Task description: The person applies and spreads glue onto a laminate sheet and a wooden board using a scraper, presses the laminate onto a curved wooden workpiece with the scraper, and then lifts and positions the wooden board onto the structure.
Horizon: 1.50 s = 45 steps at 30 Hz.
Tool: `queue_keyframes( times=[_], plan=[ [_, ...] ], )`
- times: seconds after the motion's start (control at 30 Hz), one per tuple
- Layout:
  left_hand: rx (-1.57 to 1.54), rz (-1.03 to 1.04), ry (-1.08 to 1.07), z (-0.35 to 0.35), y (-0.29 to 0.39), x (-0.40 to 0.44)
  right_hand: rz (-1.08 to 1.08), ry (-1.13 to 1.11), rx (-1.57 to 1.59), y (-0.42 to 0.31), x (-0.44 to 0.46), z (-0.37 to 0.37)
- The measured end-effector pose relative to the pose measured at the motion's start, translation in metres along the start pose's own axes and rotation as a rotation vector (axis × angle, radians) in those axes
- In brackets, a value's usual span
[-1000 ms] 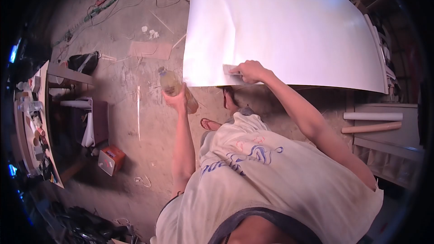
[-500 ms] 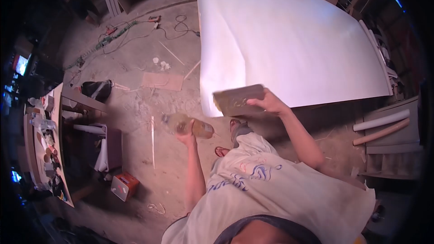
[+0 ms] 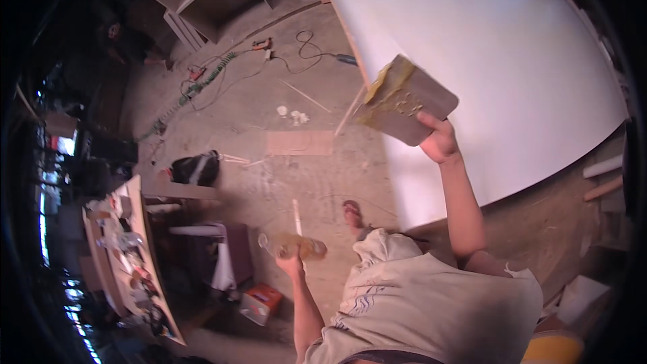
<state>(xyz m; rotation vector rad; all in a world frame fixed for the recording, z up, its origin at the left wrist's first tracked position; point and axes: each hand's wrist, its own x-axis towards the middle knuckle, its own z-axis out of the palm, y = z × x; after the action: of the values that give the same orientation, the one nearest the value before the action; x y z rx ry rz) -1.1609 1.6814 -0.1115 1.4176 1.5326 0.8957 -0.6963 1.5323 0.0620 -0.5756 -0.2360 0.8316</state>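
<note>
My left hand is closed around a clear plastic bottle of yellowish-brown stuff, held tilted nearly on its side above the floor. In my right hand is a flat grey-brown rectangular spreader with rounded corners. Yellow glue-like paste is smeared along its far-left edge and in lumps across its face. My thumb presses on the near side of this spreader, and the other fingers are hidden beneath it. It is held up over the left edge of a large white sheet.
A cluttered workbench stands at the left, with an orange box on the floor beside it. A green coiled hose and cables cross the floor. Wood strips and a flat brown panel lie ahead. Another person is at the far left.
My right hand has raised the spreader forward and turned it, so more paste shows. The bottle stays in my left hand. The view has swung left, shifting the surroundings rightward.
</note>
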Motion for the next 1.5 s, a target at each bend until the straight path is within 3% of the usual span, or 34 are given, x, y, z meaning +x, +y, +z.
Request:
queue_keyframes(
  times=[0.1, 0.2, 0.23, 0.33, 0.43, 0.7, 0.83, 0.9, 0.93, 1.03, 1.1, 1.2, 1.3, 1.4, 1.47, 1.5],
  plan=[
    [0.059, -0.215, 0.050, -0.065, -0.042, 0.034, 0.067, 0.135, -0.063, 0.079, 0.046, 0.032],
    [0.281, -0.310, 0.173, -0.115, -0.085, 0.043, 0.052, 0.146, -0.636, 0.143, 0.085, 0.061],
    [0.356, -0.284, 0.118, -0.125, -0.076, 0.038, 0.115, 0.158, -0.720, 0.154, 0.095, 0.066],
    [0.486, -0.337, 0.040, -0.118, -0.084, 0.063, 0.212, 0.082, -0.870, 0.148, 0.120, 0.090],
    [0.518, -0.407, -0.063, -0.085, -0.099, 0.118, 0.134, 0.214, -0.867, 0.150, 0.158, 0.073],
    [0.425, -0.364, -0.332, 0.043, -0.075, 0.376, -0.245, 0.560, -0.927, 0.136, 0.304, 0.100],
    [0.162, -0.202, -0.420, 0.136, -0.016, 0.559, -0.284, 0.884, -0.882, 0.097, 0.369, 0.137],
    [0.074, -0.060, -0.459, 0.199, 0.028, 0.658, -0.389, 0.939, -0.915, 0.069, 0.388, 0.134],
    [0.380, 0.050, -0.370, 0.234, 0.080, 0.693, -0.426, 0.976, -0.926, 0.057, 0.392, 0.129],
    [0.340, 0.342, -0.437, 0.326, 0.189, 0.804, -0.406, 1.087, -1.091, 0.020, 0.400, 0.107],
    [0.487, 0.626, -0.369, 0.387, 0.235, 0.872, -0.377, 1.164, -1.173, -0.002, 0.411, 0.093],
    [0.285, 0.670, -0.598, 0.456, 0.334, 0.900, -0.329, 1.265, -1.305, -0.039, 0.438, 0.045],
    [0.340, 0.740, -0.635, 0.527, 0.365, 0.930, -0.218, 1.430, -1.481, -0.056, 0.470, -0.031],
    [0.431, 0.537, -0.860, 0.585, 0.346, 0.964, 0.008, 1.580, -1.659, -0.065, 0.508, -0.079],
    [0.627, 0.623, -0.848, 0.618, 0.328, 0.981, 0.210, 1.601, -1.846, -0.056, 0.557, -0.076],
    [0.498, 0.462, -0.935, 0.630, 0.328, 0.979, 0.278, 1.575, -1.836, -0.062, 0.567, -0.078]
  ],
)
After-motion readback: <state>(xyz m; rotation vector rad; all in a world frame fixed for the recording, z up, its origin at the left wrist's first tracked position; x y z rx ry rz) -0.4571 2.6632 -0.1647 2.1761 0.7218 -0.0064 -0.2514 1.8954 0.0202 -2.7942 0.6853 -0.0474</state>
